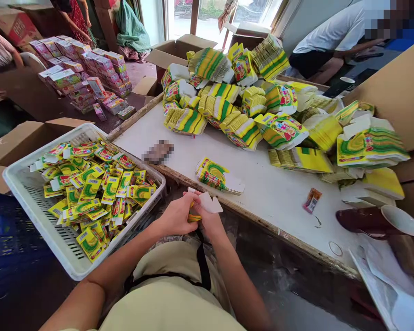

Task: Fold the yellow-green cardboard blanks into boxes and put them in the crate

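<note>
My left hand [177, 215] and my right hand [207, 218] meet in front of my body at the table's near edge. Between them they hold a small yellow carton [211, 203], its white flaps sticking out to the right. The fingers of both hands are closed round it. Just beyond, a short stack of flat yellow-green cartons [215, 176] lies on the white table [258, 184]. To the left, a white plastic basket [43, 239] holds many small yellow cartons [89, 188].
Bundles of flat cartons [241, 105] are heaped across the table's far side. A maroon mug [362, 223] lies on its side at right, near a small wrapper [312, 200]. Pink boxes [103, 69] are stacked at back left. A person in white [334, 32] bends at back right.
</note>
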Available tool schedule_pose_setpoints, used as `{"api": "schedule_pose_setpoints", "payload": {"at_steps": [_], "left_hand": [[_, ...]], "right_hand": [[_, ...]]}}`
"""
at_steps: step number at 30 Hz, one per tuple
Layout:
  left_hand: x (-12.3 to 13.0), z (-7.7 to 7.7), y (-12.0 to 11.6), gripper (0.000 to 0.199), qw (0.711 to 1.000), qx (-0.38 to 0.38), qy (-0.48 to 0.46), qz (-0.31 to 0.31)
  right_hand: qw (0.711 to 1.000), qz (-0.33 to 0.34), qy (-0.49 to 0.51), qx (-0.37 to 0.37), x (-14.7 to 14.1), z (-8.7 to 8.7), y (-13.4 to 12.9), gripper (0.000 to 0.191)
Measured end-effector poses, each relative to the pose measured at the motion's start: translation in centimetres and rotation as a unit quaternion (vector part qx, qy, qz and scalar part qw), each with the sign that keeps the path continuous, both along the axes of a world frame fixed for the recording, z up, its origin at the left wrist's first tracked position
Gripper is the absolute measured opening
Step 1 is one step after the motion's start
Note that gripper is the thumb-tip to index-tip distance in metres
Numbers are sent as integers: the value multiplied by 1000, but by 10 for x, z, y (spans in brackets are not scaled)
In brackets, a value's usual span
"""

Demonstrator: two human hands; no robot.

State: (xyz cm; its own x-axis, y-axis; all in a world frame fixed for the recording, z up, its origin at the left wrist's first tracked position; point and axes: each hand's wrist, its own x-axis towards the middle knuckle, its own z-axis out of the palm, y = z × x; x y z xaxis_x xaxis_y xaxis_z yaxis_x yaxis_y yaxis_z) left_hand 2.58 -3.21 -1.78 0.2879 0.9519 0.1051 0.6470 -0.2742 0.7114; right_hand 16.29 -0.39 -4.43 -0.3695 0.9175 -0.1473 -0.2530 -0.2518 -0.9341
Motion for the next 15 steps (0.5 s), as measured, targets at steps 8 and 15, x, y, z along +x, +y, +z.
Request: {"api": "schedule_pose_setpoints", "payload": {"at_steps": [8, 15], "left_hand": [[-1, 7, 3, 45, 996, -78, -50, 0], [-2, -2, 5, 71, 993, 19, 82, 87]], "right_hand": [[990, 40, -89, 106, 17, -13, -18, 68], [965, -130, -170, 151, 14, -12, -5, 55]]}}
